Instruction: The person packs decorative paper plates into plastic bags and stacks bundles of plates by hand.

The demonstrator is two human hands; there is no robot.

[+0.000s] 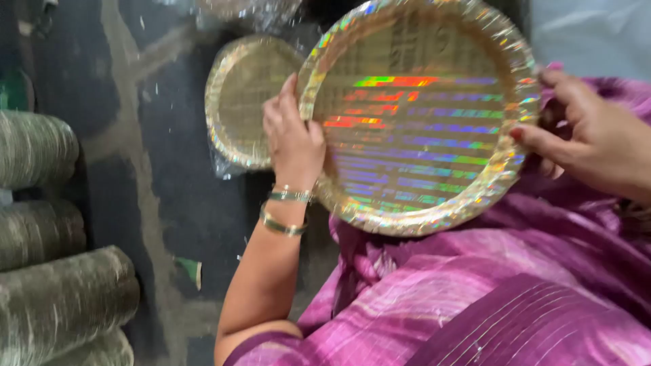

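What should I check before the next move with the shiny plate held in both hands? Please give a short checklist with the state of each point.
1. Left hand grips the left rim of the shiny plate: ok.
2. Right hand holds the right rim, its fingers on the edge: ok.
3. Plate is clear of the purple cloth on the lap: cannot tell, the lower rim looks very near it.
4. Second plate lies on the dark floor behind the left hand, in a clear wrap: ok.
5. Grey rolls at the far left are apart from both hands: ok.
6. Plate surface is undamaged: cannot tell, the picture is blurred.
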